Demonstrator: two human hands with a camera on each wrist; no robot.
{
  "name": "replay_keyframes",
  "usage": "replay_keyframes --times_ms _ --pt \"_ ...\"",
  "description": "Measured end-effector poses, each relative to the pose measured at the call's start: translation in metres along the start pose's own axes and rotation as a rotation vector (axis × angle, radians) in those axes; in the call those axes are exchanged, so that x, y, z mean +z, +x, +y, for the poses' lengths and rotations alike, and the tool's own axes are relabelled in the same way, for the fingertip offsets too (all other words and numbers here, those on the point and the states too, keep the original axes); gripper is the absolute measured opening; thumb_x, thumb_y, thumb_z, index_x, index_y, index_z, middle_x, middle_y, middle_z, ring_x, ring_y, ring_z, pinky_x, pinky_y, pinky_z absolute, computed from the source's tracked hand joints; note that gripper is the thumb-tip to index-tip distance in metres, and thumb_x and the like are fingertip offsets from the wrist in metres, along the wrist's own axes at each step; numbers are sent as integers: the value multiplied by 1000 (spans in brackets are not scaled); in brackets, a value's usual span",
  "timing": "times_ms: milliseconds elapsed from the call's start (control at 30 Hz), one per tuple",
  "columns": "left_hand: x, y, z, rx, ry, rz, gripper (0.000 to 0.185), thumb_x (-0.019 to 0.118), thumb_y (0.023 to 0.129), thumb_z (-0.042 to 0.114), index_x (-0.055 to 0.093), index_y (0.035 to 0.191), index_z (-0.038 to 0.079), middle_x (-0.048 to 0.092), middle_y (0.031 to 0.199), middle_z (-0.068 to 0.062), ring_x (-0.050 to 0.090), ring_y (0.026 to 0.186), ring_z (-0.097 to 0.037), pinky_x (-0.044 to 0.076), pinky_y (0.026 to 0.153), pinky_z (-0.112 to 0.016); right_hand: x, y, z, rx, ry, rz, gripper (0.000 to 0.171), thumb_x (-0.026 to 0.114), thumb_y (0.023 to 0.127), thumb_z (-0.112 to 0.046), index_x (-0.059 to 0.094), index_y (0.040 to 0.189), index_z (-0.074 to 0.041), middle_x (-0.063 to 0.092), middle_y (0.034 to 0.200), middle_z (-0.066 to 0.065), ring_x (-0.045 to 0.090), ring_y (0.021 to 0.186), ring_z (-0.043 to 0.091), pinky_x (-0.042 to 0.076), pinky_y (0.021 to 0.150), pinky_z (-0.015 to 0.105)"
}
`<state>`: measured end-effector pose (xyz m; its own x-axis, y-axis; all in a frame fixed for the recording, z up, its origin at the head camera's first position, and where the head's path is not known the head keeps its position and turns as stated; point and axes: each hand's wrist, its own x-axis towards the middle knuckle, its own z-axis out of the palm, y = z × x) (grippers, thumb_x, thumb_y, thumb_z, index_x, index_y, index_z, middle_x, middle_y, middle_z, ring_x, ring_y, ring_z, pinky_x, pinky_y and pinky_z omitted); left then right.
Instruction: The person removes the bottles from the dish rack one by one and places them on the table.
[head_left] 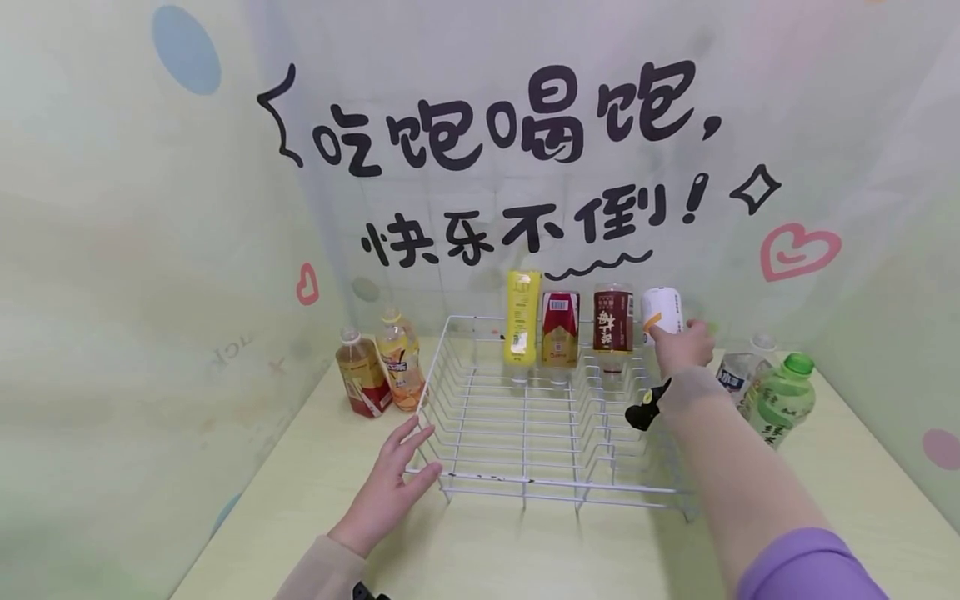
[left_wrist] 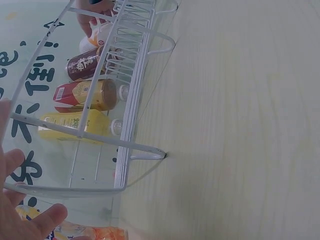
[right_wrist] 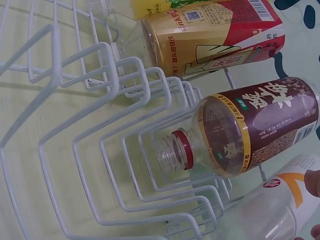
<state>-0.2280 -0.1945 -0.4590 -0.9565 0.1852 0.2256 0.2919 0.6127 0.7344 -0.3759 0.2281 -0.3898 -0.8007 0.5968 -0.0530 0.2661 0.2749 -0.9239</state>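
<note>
My right hand [head_left: 684, 346] grips a clear bottle with a white and orange label [right_wrist: 287, 200], neck down at the back right of the white wire rack [head_left: 525, 481]. My left hand [head_left: 390, 483] touches the rack's front left corner with spread, fairly straight fingers. Beside the gripped bottle, a bottle with a dark maroon label [right_wrist: 270, 120] stands upside down, its open mouth among the wires. Further left, a red and gold labelled bottle [head_left: 560, 329] and a yellow bottle [head_left: 522, 317] also stand upside down along the rack's back.
Left of the rack stand a red and gold bottle [head_left: 365, 375] and an orange drink bottle [head_left: 403, 362]. On the right, behind my forearm, are a clear bottle [head_left: 738, 371] and a green-capped bottle [head_left: 783, 400]. A lettered backdrop [head_left: 480, 192] hangs behind.
</note>
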Motion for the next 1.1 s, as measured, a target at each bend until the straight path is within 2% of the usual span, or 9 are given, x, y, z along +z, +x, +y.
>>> replay_keyframes --times_ms 233,600,933,1100 --pt "0 0 -1 0 1 1 56 62 94 35 45 144 15 19 158 -8 24 140 -42 35 100 -63 7 5 4 21 -81 19 77 64 87 -36 27 149 -9 33 141 24 34 127 37 35 102 52" --pt "0 -1 0 -21 -11 0 60 60 92 45 46 143 16 20 158 -4 23 141 -39 35 101 -62 14 6 4 38 -196 51 78 65 88 -37 27 149 -6 35 137 27 33 127 40 30 104 55" --pt "1 -1 0 0 -1 14 56 62 94 33 45 144 13 20 158 -7 25 139 -42 34 101 -64 22 4 7 56 -222 103 78 66 87 -37 28 147 -5 35 136 26 31 127 40 29 104 56" --pt "1 0 -1 1 1 10 57 62 94 33 44 145 14 20 158 -7 24 140 -42 32 102 -65 23 5 8 56 -246 117 78 67 86 -38 30 145 -3 36 134 26 31 126 41 31 103 56"
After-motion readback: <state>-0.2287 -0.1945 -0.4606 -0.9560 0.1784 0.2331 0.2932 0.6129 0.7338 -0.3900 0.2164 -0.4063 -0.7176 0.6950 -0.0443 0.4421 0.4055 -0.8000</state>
